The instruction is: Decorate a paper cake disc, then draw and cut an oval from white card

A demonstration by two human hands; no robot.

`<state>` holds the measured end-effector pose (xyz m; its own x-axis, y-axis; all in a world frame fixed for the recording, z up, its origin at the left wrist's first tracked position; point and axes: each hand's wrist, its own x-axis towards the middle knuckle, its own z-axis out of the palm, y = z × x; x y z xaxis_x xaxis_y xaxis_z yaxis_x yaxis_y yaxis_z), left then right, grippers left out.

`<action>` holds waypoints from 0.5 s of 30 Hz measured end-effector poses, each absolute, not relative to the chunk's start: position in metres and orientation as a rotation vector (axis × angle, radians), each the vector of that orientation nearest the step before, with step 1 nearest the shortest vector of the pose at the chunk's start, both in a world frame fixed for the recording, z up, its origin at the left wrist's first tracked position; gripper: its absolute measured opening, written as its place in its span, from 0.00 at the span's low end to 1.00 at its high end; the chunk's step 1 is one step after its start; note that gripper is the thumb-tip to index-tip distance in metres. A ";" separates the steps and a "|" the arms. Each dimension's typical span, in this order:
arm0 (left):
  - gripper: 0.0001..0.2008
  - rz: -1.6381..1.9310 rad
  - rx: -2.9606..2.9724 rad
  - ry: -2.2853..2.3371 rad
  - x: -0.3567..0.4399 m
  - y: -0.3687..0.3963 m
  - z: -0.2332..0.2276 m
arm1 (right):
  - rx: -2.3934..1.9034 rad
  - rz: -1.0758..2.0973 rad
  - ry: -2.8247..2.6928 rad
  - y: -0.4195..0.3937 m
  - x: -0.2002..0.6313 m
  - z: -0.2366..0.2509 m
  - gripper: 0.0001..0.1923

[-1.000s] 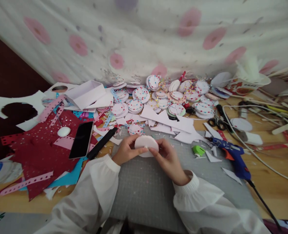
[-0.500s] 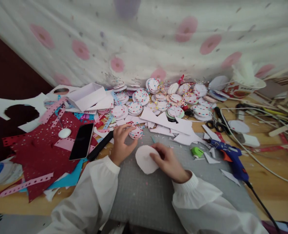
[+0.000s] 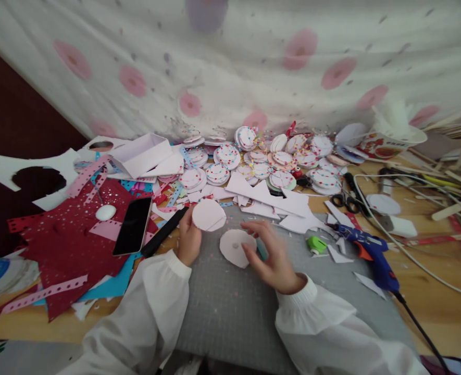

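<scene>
Over the grey mat (image 3: 222,317), lower centre, our left hand (image 3: 190,238) grips a disc (image 3: 209,214); our right hand (image 3: 274,256), spread loosely, is at the second disc (image 3: 232,249). A flowered curtain (image 3: 238,62) fills the top.

- A pale wooden table (image 3: 441,312) carries everything, its grain showing mostly toward the right edge.
- A grey gridded cutting mat (image 3: 222,325) covers the middle of the near edge.
- Layered white discs (image 3: 217,174), many beaded in red and blue, crowd the far edge.
- A large red sheet (image 3: 66,255) spreads over the left side, blue paper (image 3: 111,285) poking out beneath it toward the near edge.
- A printed bowl (image 3: 390,145) stands near the far right corner.
- Wooden sticks (image 3: 455,207) pile up along the right edge.
- Nearer the middle of that side lie a plain white disc (image 3: 386,204) and a white block (image 3: 402,226).
</scene>
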<state>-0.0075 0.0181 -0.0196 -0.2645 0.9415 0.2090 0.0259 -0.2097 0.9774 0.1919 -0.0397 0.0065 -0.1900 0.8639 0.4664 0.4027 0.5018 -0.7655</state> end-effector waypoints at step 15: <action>0.27 0.894 0.787 0.604 0.004 0.007 -0.001 | -1.067 0.603 -1.797 -0.039 0.191 0.004 0.28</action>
<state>0.0037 0.0072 -0.0009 0.4996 0.8553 -0.1374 -0.4464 0.3901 0.8053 0.1908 -0.0386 0.0042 -0.1910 0.8637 0.4664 0.4079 0.5020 -0.7626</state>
